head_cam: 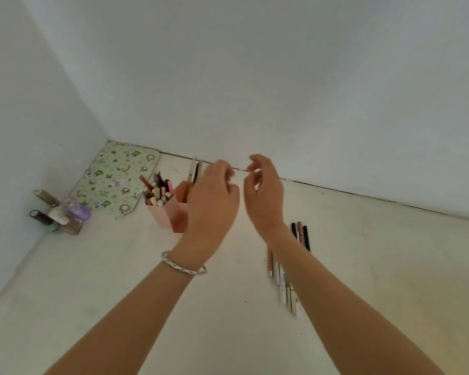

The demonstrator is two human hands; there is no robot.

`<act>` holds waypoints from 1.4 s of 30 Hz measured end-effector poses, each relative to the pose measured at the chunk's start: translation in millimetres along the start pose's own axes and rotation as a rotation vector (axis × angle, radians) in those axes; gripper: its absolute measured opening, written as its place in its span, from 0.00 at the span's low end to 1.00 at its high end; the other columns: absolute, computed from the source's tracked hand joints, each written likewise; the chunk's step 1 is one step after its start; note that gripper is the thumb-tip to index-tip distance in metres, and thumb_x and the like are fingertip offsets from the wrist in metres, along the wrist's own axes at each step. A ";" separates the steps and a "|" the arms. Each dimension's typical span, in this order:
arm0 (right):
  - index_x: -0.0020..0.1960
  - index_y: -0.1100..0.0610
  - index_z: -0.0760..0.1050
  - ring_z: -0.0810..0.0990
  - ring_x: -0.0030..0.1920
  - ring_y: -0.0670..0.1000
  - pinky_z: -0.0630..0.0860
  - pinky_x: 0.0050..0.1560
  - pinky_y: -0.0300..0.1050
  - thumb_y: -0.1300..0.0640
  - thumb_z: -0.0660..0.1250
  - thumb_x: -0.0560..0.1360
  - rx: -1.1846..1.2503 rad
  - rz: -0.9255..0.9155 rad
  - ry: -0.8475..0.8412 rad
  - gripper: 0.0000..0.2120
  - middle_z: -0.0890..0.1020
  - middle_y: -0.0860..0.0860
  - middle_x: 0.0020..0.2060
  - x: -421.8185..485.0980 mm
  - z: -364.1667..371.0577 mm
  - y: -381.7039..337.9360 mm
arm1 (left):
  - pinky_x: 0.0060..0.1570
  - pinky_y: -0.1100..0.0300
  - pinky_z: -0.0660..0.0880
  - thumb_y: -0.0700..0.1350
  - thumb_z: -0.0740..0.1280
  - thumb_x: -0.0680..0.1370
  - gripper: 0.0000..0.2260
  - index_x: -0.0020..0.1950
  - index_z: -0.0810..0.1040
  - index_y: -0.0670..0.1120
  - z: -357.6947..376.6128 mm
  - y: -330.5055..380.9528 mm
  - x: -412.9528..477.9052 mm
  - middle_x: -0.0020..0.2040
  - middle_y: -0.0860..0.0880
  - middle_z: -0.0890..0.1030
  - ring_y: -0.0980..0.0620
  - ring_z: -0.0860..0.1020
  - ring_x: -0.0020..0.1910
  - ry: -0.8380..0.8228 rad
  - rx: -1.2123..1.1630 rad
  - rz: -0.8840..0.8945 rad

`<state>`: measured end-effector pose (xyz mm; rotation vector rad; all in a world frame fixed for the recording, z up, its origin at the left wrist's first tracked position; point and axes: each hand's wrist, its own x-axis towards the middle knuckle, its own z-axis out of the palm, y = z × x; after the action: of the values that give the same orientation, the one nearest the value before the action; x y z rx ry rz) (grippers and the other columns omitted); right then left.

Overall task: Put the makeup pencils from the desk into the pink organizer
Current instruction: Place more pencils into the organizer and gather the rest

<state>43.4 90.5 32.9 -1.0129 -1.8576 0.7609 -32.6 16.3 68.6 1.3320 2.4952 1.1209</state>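
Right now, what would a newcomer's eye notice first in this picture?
The left hand and right hand hover mid-frame over the desk. Beside the left hand stands the pink organizer, one compartment crammed with pencils. More makeup pencils lie on the desk by the right wrist.

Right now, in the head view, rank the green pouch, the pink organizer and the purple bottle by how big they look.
1. green pouch, largest
2. pink organizer, though the left hand hides part of it
3. purple bottle, smallest
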 end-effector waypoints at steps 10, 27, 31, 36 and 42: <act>0.53 0.54 0.76 0.74 0.33 0.44 0.74 0.40 0.39 0.66 0.60 0.77 -0.071 0.246 0.042 0.12 0.80 0.44 0.42 3.0 -96.8 58.5 | 0.45 0.57 0.72 0.48 0.59 0.82 0.12 0.57 0.76 0.42 129.4 12.9 -32.7 0.56 0.44 0.80 0.44 0.79 0.55 -0.574 0.288 -0.242; 0.37 0.58 0.67 0.75 0.47 0.54 0.70 0.39 0.45 0.55 0.61 0.77 -0.825 0.279 -0.585 0.12 0.71 0.52 0.40 -19.0 -35.6 89.0 | 0.42 0.50 0.79 0.47 0.61 0.82 0.09 0.60 0.74 0.47 45.6 6.3 8.4 0.41 0.48 0.81 0.49 0.81 0.40 -0.181 -0.089 -0.128; 0.28 0.57 0.61 0.69 0.30 0.52 0.67 0.28 0.40 0.56 0.63 0.72 -0.595 0.366 -0.490 0.17 0.67 0.50 0.27 -7.2 -30.4 75.5 | 0.46 0.54 0.80 0.44 0.62 0.82 0.12 0.65 0.73 0.50 5.2 11.3 15.8 0.43 0.50 0.81 0.51 0.82 0.41 0.049 -0.218 -0.026; 0.36 0.57 0.65 0.69 0.30 0.50 0.66 0.31 0.42 0.58 0.61 0.76 0.061 0.479 -0.219 0.11 0.72 0.52 0.30 32.1 -44.0 31.2 | 0.45 0.59 0.80 0.44 0.60 0.82 0.09 0.62 0.72 0.48 -53.6 -15.2 42.5 0.46 0.52 0.80 0.52 0.82 0.42 0.403 -0.175 -0.007; 0.66 0.53 0.65 0.73 0.31 0.51 0.70 0.30 0.37 0.60 0.59 0.81 0.271 0.338 -0.098 0.15 0.78 0.62 0.35 26.5 -31.6 0.3 | 0.44 0.45 0.79 0.42 0.59 0.82 0.06 0.58 0.72 0.45 -36.5 -50.9 49.4 0.46 0.44 0.82 0.42 0.80 0.42 0.128 0.169 -0.028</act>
<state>63.8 116.9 57.1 -1.1406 -1.6243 1.2459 -112.2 15.3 74.0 1.2976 2.7464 1.0412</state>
